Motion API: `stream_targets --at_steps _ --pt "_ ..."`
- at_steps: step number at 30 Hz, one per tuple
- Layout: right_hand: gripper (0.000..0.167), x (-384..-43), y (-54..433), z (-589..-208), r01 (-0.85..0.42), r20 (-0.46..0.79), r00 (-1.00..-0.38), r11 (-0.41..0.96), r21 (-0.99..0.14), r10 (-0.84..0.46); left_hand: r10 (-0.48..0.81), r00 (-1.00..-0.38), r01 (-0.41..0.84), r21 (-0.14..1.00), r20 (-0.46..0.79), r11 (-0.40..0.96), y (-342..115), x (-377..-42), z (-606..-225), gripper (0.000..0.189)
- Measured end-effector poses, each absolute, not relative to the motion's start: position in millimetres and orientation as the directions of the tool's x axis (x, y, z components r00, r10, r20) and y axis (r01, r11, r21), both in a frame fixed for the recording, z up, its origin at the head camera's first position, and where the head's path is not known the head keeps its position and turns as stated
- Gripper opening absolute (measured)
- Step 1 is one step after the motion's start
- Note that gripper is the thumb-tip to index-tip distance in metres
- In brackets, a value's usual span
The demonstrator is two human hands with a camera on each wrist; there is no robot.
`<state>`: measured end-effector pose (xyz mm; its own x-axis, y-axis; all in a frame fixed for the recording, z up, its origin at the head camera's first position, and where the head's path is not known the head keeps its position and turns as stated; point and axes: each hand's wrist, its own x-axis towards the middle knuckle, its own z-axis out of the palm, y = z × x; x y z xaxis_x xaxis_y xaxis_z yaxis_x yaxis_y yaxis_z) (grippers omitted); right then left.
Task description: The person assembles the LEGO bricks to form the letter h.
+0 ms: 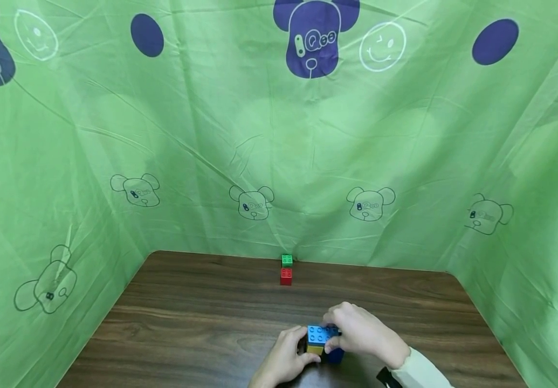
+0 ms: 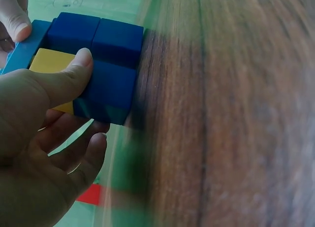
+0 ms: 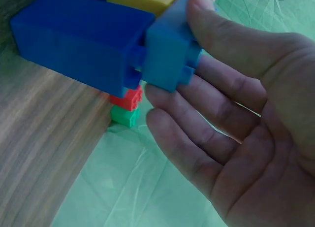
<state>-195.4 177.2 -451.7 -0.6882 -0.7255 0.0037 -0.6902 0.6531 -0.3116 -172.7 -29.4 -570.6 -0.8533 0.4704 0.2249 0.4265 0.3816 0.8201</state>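
Note:
A light blue toy building brick [image 1: 316,335] lies on top of a small stack. My right hand [image 1: 363,333] pinches it, thumb on one side and fingertips on the other. Below it are a yellow brick [image 2: 49,62] and several dark blue bricks [image 3: 78,40]. In the right wrist view, some dark blue studs show in a narrow gap under the light blue brick. My left hand [image 1: 286,357] grips the stack from the left, its thumb pressed across the yellow brick [image 1: 315,350] onto the dark blue one. That hand's fingertips are partly hidden behind the stack.
A red brick [image 1: 286,276] and a green brick [image 1: 287,261] stand in line at the back of the dark wooden table [image 1: 201,318]. A green printed cloth [image 1: 308,134] hangs behind the table and along both sides.

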Motion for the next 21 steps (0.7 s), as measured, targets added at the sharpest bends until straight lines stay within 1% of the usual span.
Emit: stream_targets --at_steps 6,13,21 --pt "0.025 -196.0 180.9 -450.0 -0.682 -0.004 -0.698 0.666 -0.303 -0.716 0.454 -0.852 0.453 0.803 0.261 0.387 -30.5 -171.9 -571.5 0.031" --pt "0.026 -197.1 179.2 -451.2 -0.676 -0.003 -0.702 0.668 -0.31 -0.712 0.443 -0.866 0.426 0.807 0.232 0.409 -30.2 -172.6 -572.1 0.032" --pt "0.027 -195.6 178.8 -450.5 -0.689 0.022 -0.689 0.646 -0.33 -0.724 0.45 -0.869 0.402 0.825 0.207 0.397 -28.0 -173.3 -573.3 0.029"
